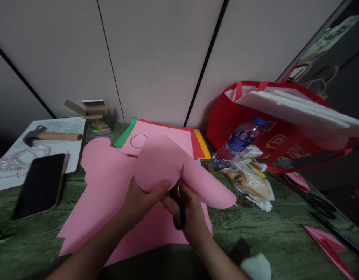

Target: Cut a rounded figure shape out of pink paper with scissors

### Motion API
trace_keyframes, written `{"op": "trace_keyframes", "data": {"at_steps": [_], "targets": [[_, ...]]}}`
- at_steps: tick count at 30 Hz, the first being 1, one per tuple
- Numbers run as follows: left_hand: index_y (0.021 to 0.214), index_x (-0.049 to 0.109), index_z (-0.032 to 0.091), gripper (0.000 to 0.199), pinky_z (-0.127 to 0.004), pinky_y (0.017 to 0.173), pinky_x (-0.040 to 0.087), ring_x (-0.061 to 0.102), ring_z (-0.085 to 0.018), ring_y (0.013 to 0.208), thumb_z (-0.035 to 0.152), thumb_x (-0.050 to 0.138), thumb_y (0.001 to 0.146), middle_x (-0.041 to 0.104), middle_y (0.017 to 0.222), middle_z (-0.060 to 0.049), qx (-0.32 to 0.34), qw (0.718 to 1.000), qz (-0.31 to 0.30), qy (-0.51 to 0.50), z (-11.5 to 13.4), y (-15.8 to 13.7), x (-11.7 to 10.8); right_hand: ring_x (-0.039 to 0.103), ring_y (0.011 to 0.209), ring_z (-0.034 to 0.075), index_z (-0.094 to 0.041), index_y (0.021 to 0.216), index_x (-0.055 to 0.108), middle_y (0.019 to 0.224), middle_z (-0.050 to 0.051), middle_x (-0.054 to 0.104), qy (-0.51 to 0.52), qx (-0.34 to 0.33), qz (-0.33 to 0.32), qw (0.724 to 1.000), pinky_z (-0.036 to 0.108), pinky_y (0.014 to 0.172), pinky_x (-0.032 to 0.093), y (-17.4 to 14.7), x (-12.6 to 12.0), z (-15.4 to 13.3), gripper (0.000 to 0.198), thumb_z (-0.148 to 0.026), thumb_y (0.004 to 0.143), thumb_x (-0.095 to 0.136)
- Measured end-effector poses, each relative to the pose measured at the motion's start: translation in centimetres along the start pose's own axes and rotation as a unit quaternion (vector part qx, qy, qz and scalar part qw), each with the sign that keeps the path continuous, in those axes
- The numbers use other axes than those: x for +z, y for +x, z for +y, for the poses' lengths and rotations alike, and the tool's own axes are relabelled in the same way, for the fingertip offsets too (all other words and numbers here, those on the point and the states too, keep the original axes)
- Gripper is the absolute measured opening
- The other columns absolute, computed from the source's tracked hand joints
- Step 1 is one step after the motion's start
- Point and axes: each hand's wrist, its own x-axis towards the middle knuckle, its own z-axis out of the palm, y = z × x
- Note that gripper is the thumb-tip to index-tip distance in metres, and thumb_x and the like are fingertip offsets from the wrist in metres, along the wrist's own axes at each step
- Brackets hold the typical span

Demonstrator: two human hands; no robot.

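Observation:
My left hand [146, 200] pinches the lower edge of a pink sheet of paper [161, 159], its thumb on top of the sheet. In my right hand [191, 210] is a pair of black-handled scissors [181, 212], with my fingers in the handle loops. The blades are at the paper's edge, close to my left thumb, and one blade tip shows above the sheet. To the right the paper curls into a rounded flap. Beneath both hands lie more pink sheets [109, 202], one with a scalloped outline at the upper left.
At left, a hammer [59, 136] rests on a white board [76, 155] near a phone [41, 184]. Behind are coloured sheets [167, 134] and a small open box [100, 126]. At right stand a water bottle [237, 142] and red bag [223, 116], with scrap wrappers [252, 181] and other scissors [319, 204].

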Motion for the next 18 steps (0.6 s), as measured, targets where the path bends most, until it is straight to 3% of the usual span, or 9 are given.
{"op": "trace_keyframes", "data": {"at_steps": [3, 10, 18], "targets": [[0.051, 0.063, 0.016, 0.023, -0.024, 0.048, 0.054, 0.063, -0.017, 0.049, 0.027, 0.063, 0.071, 0.065, 0.047, -0.003, -0.018, 0.998, -0.057, -0.016, -0.11, 0.08, -0.1, 0.04, 0.053, 0.009, -0.017, 0.072, 0.056, 0.058, -0.006, 0.047, -0.006, 0.002, -0.009, 1.0, 0.022, 0.049, 0.032, 0.08, -0.13, -0.14, 0.017, -0.021, 0.065, 0.071], [0.077, 0.067, 0.015, 0.015, -0.026, 0.055, 0.056, 0.067, -0.019, 0.065, 0.029, 0.067, 0.07, 0.072, 0.069, -0.004, -0.012, 0.999, -0.029, -0.027, -0.55, 0.04, -0.33, 0.039, 0.053, 0.01, -0.018, 0.074, 0.056, 0.059, -0.005, 0.046, -0.037, -0.002, -0.024, 0.999, 0.023, 0.049, 0.033, 0.04, -0.25, -0.53, 0.017, -0.025, 0.068, 0.07], [0.068, 0.066, 0.016, 0.017, -0.029, 0.051, 0.055, 0.065, -0.02, 0.055, 0.033, 0.064, 0.072, 0.067, 0.054, -0.003, -0.021, 0.997, -0.061, -0.034, -0.54, 0.03, -0.39, 0.042, 0.052, 0.011, -0.019, 0.071, 0.056, 0.056, -0.005, 0.047, -0.052, 0.009, -0.012, 0.999, 0.024, 0.049, 0.036, 0.02, -0.3, -0.46, 0.02, -0.031, 0.067, 0.071]]}}
